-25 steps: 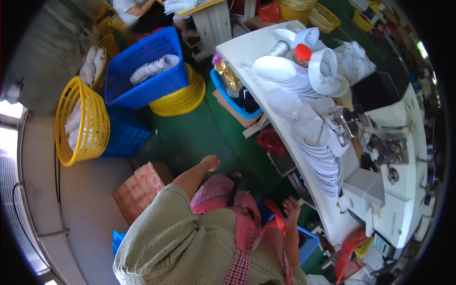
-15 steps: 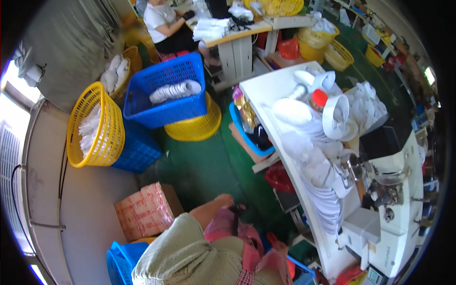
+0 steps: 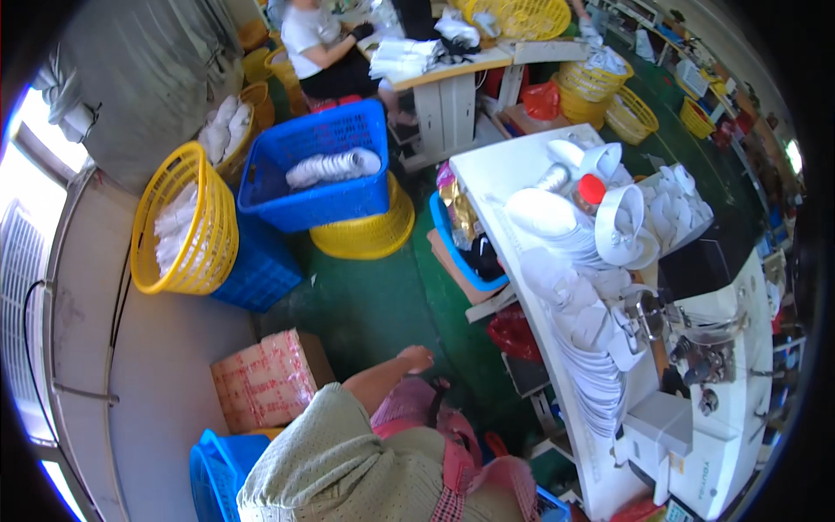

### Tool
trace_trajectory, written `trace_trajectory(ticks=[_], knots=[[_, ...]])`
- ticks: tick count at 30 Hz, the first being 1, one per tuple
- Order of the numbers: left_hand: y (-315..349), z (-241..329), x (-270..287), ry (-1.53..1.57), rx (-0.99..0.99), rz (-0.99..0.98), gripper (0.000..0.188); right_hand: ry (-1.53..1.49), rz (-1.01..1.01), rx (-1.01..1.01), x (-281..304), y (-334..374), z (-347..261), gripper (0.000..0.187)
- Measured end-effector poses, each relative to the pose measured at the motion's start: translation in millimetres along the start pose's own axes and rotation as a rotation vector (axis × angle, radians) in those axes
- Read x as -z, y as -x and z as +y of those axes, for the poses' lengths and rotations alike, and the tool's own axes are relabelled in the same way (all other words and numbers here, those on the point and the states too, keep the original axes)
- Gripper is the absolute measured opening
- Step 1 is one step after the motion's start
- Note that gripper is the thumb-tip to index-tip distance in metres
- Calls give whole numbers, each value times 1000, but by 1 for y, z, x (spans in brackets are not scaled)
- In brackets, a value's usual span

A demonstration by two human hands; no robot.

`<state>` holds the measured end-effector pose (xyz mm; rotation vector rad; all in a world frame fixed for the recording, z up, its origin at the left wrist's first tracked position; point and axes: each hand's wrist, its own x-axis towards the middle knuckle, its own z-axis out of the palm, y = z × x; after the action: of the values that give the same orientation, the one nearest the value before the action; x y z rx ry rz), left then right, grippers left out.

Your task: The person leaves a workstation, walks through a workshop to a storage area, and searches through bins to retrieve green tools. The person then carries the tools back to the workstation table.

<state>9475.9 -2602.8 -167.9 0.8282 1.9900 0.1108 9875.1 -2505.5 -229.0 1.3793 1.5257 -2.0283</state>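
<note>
Left of the white counter (image 3: 485, 165), the left hand (image 3: 417, 357) looks empty; how open its fingers (image 3: 425, 356) are, I can't tell. Farther left, a taped carton (image 3: 265, 378) turns its brown side counterward, long axis unclear.

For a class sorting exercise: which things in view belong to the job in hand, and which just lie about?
Likely work things, though the left hand holds nothing visible:
nested white curved pieces on the white table;
white sewing machine;
blue crate of white pieces.

Seemingly just lying about:
taped cardboard carton;
dark red plastic bag by the table;
red-lidded jar.
</note>
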Motion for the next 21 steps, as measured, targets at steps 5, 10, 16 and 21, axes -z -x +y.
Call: trace_trajectory(ticks=[5, 10, 16, 21], knots=[[12, -29, 0, 111, 104, 129, 27, 85, -150, -123, -2, -7, -9, 32], [50, -73, -10, 456, 376, 262, 67, 72, -154, -299, 46, -17, -41, 31], [134, -187, -92, 731, 944, 401, 85, 255, 4, -136, 43, -82, -206, 38], [177, -207, -125, 836, 1076, 577, 84, 421, -86, 12, -4, -122, -294, 40]])
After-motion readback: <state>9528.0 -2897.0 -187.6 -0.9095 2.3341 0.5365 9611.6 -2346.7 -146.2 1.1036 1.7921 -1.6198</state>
